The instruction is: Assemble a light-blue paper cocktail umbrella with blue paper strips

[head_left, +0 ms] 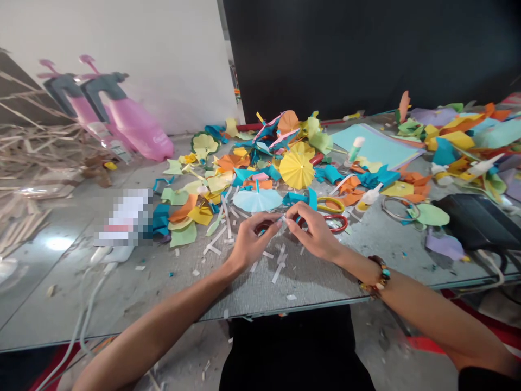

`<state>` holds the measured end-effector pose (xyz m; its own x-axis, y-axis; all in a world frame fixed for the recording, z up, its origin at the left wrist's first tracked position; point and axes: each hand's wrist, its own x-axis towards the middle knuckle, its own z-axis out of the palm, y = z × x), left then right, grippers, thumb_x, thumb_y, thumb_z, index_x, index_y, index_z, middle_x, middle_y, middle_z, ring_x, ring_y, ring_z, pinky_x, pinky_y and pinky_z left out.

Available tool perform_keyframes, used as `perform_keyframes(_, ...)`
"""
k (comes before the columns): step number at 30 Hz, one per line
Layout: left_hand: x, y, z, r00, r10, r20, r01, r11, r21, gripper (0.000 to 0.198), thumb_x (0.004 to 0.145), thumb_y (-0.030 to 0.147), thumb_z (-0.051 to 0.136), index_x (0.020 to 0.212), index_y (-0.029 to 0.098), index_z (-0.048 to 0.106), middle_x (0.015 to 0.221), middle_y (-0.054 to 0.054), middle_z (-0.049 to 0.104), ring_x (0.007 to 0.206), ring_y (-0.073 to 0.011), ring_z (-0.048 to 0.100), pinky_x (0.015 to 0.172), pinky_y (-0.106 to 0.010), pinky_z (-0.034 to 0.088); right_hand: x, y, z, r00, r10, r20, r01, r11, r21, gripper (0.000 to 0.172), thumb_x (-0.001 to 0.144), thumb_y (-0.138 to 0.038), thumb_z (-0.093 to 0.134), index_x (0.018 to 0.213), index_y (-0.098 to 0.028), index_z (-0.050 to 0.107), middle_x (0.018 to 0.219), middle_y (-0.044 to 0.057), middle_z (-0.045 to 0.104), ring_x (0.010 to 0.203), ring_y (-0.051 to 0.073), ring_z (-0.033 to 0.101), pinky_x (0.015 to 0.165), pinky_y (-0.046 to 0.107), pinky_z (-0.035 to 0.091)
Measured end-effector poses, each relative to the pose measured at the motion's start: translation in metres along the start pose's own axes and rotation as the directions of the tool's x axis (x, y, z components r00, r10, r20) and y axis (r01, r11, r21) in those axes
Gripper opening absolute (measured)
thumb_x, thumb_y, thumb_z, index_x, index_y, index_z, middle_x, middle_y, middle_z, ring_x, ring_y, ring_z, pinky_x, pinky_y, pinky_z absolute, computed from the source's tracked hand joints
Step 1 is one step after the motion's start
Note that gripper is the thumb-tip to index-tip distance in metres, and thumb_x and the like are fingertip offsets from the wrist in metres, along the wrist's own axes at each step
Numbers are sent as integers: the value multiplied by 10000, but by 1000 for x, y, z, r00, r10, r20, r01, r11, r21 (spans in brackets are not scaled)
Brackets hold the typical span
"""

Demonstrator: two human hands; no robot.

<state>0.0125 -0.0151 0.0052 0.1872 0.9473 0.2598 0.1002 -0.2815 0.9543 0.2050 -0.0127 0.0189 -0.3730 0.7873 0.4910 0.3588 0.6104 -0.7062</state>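
My left hand [253, 238] and my right hand [315, 234] meet fingertip to fingertip above the grey table. Both are closed in a pinch on a tiny white piece of paper [284, 218], mostly hidden by the fingers. Just beyond them rests a light blue pleated paper umbrella [257, 201] with a blue stem pointing up. Behind it leans a yellow pleated paper disc [297, 167]. Beside my right hand lie a yellow scissor handle [331, 205] and a red scissor handle [337, 224]. White paper strips [279, 267] are scattered under and around my hands.
Coloured paper scraps [220, 184] cover the table's back. A glue stick [356, 150], a glue bottle [369, 197] and a metal ring [399, 208] are on the right, near a black box [480, 220]. Leftward are a blurred phone [126, 217] with white cables and pink spray bottles [140, 130].
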Motion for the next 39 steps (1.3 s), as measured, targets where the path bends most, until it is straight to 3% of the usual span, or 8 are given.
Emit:
perform_keyframes(14,0,1,0,1000,-10,20,9,1000,14,220,895,352,694,1007,175,764,1018,-71,769,930,-184,718,808,-278,563,0,-1,-1,999,6,43,-6,1000,15,101,1013,-287,522,938,-221,539,921,24,555,797,141,564,628,245,448)
perform_keyframes(39,0,2,-1,999,-31,41,31,999,11,225,894,370,701,1004,185,768,1019,-69,773,945,-186,720,835,-285,567,0,5,-2,998,55,25,-55,998,-1,109,985,-290,559,904,-216,556,902,14,556,730,128,568,631,259,459)
